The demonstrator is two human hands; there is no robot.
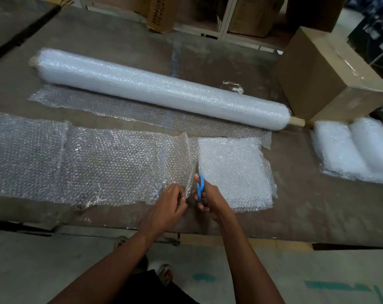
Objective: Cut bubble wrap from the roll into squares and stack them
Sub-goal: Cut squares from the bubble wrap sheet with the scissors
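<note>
A long bubble wrap roll (160,89) lies across the brown table (296,198), with a loose sheet (120,110) unrolled in front of it. A cut strip of bubble wrap (81,161) covers the near left. My left hand (172,205) pinches the strip's raised right edge. My right hand (210,199) grips blue-handled scissors (200,186) at that edge; the blades are hidden under the wrap. Right of the scissors lies a stack of cut squares (234,172).
A large cardboard box (331,75) stands at the roll's right end. Folded bubble wrap bundles (355,150) lie at the far right. Shelves with cartons (162,14) run behind the table. The table's front edge is just below my hands.
</note>
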